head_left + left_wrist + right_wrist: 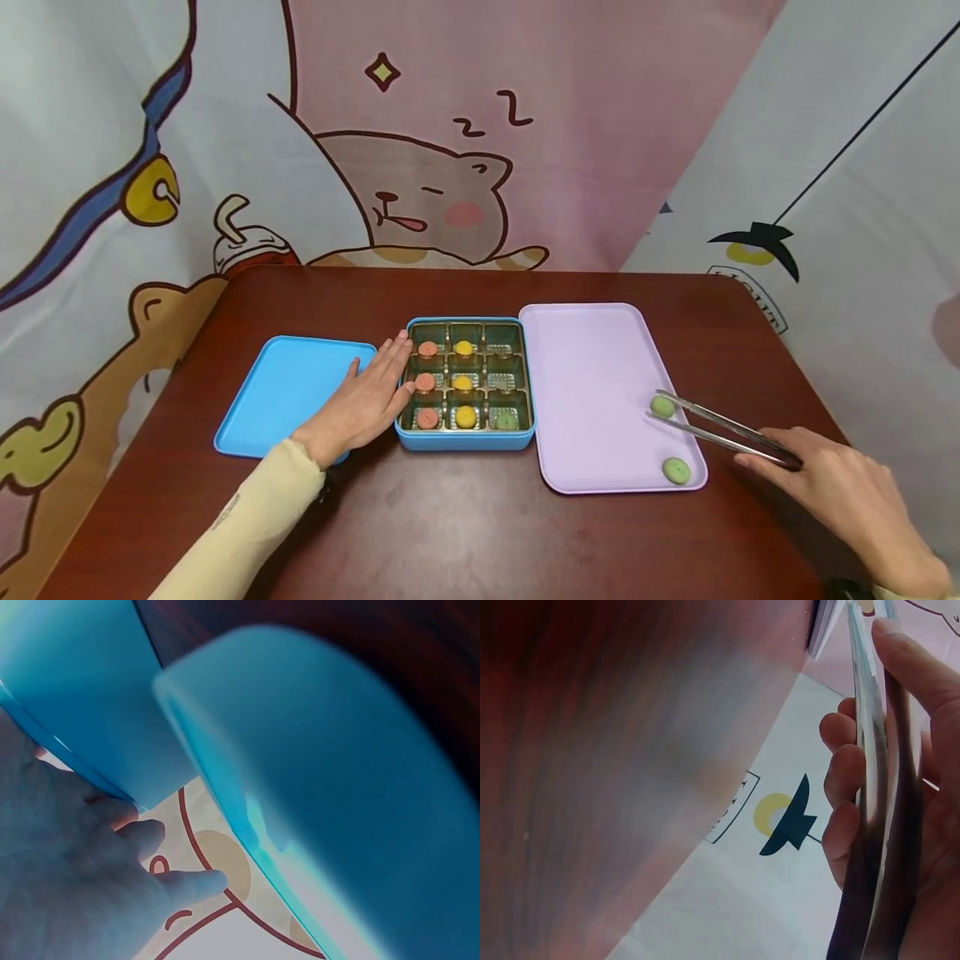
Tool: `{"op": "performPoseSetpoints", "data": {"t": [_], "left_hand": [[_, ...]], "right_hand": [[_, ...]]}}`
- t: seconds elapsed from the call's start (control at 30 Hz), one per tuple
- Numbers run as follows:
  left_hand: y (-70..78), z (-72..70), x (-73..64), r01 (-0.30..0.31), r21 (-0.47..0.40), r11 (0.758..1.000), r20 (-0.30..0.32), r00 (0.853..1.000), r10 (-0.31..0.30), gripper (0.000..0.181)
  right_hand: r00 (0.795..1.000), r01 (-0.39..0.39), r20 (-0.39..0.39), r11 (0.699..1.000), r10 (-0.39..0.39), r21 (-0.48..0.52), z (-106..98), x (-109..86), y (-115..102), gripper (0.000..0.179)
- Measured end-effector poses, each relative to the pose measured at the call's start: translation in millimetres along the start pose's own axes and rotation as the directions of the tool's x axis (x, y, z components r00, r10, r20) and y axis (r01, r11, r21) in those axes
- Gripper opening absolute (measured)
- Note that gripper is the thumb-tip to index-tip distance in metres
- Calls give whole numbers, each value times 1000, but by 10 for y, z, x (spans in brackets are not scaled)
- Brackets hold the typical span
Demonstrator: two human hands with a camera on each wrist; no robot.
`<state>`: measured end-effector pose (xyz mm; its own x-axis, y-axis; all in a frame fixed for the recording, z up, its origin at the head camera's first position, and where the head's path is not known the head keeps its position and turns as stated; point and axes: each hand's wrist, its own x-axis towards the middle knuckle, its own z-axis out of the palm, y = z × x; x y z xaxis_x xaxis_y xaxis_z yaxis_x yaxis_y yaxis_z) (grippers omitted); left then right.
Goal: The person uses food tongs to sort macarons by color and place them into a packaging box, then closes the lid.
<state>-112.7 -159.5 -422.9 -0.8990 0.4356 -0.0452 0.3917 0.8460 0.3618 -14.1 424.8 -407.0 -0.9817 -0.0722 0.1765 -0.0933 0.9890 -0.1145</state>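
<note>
My left hand [367, 404] lies with extended fingers along the left side of a blue box [465, 444], its fingertips at the rim. Inside, a gold divided insert carries three pinkish-orange cookies [426, 382] in the left column, three yellow cookies [462, 382] in the middle and a green cookie [506, 419] at front right. My right hand [840, 487] grips metal tongs [720, 419], whose tips straddle another green cookie [662, 406] over the lilac tray [600, 400]. One more green cookie [677, 471] lies in the tray's near right corner. In the right wrist view, fingers and thumb wrap the tongs [874, 787].
A flat blue lid [292, 392] lies left of the box, partly under my left forearm. The lilac tray stands right beside the box on the brown table [465, 525]. Behind the table hangs a cartoon-printed cloth [600, 125].
</note>
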Motion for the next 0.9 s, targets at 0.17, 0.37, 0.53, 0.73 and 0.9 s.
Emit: {"op": "performPoseSetpoints", "data": {"t": [0.17,0.37,0.53,0.73,0.9], "left_hand": [[-2,-17,16,14,-6,1000,-1,1000,-14,70],[-5,-17,11,18,-5,1000,9,1000,-18,70],[-6,0,4,14,-1,1000,3,1000,-14,70],[-4,8,-3,12,3,1000,4,1000,-12,69],[-5,6,-10,4,7,1000,-2,1000,-4,69]], "right_hand": [[999,36,-23,999,-36,-14,9,2,-43,54],[1000,-14,-11,1000,14,-18,-2,5,-25,54],[1000,-29,-11,999,29,-14,8,0,-37,53],[1000,-20,23,999,21,-28,28,6,-74,58],[999,-31,10,999,31,-36,18,3,-47,59]]}}
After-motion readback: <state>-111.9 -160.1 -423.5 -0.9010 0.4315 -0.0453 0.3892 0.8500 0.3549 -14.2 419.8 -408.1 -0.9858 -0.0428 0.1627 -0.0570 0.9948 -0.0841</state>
